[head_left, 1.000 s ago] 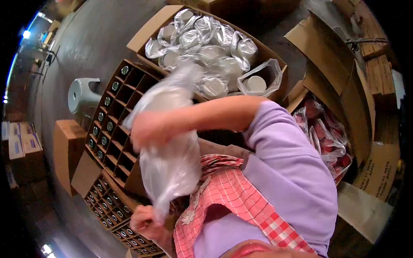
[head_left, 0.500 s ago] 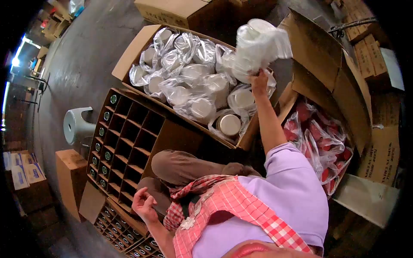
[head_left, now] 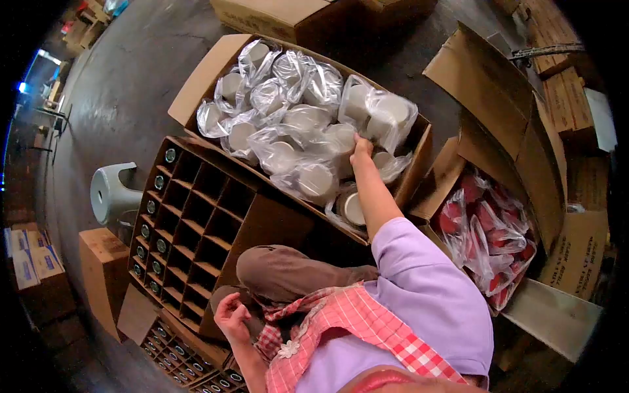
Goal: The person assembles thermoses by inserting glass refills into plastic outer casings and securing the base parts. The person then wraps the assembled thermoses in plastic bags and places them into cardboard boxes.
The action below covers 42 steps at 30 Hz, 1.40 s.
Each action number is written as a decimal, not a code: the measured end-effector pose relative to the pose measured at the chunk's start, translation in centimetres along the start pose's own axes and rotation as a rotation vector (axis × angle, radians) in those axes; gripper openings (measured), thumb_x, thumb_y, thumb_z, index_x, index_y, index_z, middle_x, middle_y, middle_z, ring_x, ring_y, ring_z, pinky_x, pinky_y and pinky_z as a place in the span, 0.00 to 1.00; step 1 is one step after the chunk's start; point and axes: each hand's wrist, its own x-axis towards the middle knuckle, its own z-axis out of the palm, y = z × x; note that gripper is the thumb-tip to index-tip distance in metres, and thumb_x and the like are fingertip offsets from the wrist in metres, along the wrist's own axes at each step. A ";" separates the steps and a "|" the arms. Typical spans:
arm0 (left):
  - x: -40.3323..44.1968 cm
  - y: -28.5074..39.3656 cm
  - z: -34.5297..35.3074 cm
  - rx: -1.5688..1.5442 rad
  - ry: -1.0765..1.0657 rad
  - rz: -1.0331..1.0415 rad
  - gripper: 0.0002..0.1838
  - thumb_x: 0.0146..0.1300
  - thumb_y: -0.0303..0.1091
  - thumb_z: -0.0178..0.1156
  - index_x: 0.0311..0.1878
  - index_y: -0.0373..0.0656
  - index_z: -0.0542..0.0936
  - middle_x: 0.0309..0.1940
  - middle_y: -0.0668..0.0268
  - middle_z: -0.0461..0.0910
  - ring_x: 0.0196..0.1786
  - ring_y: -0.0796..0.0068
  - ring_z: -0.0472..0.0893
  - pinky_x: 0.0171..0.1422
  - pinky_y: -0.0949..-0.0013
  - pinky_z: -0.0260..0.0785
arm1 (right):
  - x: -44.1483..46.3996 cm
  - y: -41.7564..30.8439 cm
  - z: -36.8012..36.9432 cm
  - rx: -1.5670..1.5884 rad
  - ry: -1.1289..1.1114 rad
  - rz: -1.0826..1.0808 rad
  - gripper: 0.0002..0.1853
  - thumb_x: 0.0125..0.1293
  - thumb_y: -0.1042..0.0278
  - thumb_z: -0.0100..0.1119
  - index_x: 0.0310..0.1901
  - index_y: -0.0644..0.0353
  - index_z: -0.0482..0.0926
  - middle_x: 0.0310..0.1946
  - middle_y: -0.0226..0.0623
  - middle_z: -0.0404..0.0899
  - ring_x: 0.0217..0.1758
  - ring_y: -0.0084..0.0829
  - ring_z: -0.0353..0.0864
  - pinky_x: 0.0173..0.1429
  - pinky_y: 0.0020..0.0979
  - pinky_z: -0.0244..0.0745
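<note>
My right hand (head_left: 362, 149) is closed at the edge of a clear plastic bag of white round lids (head_left: 392, 112); its fingertips are partly hidden. That bag lies at the right end of a long cardboard box (head_left: 187, 88), among several similar bags (head_left: 314, 180). One white lid (head_left: 354, 208) shows at the box's near corner. My left hand (head_left: 232, 316) hovers by my knee, empty, its fingers loosely curled and apart. Beside it stands a divided carton (head_left: 208, 226), with round-topped jars (head_left: 161, 245) in its left cells and other cells bare.
To the right, an open carton (head_left: 445, 173) contains red pieces in clear bags (head_left: 488, 229), its tall flaps (head_left: 485, 85) raised. A grey stool (head_left: 108, 193) and a closed box (head_left: 105, 275) stand at left. Another divided carton of jars (head_left: 173, 354) sits below.
My right hand has lowered the bag of white lids from above the long box down into its right end. My left hand has shifted slightly right, still empty.
</note>
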 end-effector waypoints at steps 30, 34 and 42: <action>9.9 3.5 4.6 -0.538 -0.411 -0.275 0.27 0.68 0.47 0.44 0.64 0.38 0.62 0.53 0.50 0.71 0.50 0.50 0.77 0.51 0.57 0.72 | -27.3 -16.5 -2.4 0.007 -1.931 -0.003 0.19 0.55 0.57 0.59 0.38 0.67 0.78 0.29 0.33 0.76 0.31 0.26 0.76 0.35 0.28 0.73; 7.7 5.1 9.0 -0.848 -0.696 -0.056 0.36 0.65 0.62 0.40 0.64 0.39 0.63 0.56 0.53 0.70 0.60 0.58 0.69 0.63 0.55 0.62 | -37.5 -13.6 -6.2 -0.042 -2.608 0.338 0.20 0.57 0.52 0.56 0.32 0.67 0.77 0.26 0.38 0.76 0.31 0.33 0.78 0.39 0.33 0.74; 1.2 2.7 1.9 -0.601 -0.111 0.194 0.26 0.66 0.51 0.44 0.54 0.37 0.70 0.46 0.57 0.76 0.48 0.66 0.75 0.53 0.65 0.68 | -46.8 -11.0 -10.0 -0.447 -3.236 -0.013 0.13 0.54 0.65 0.60 0.36 0.66 0.76 0.32 0.40 0.77 0.32 0.34 0.76 0.38 0.29 0.70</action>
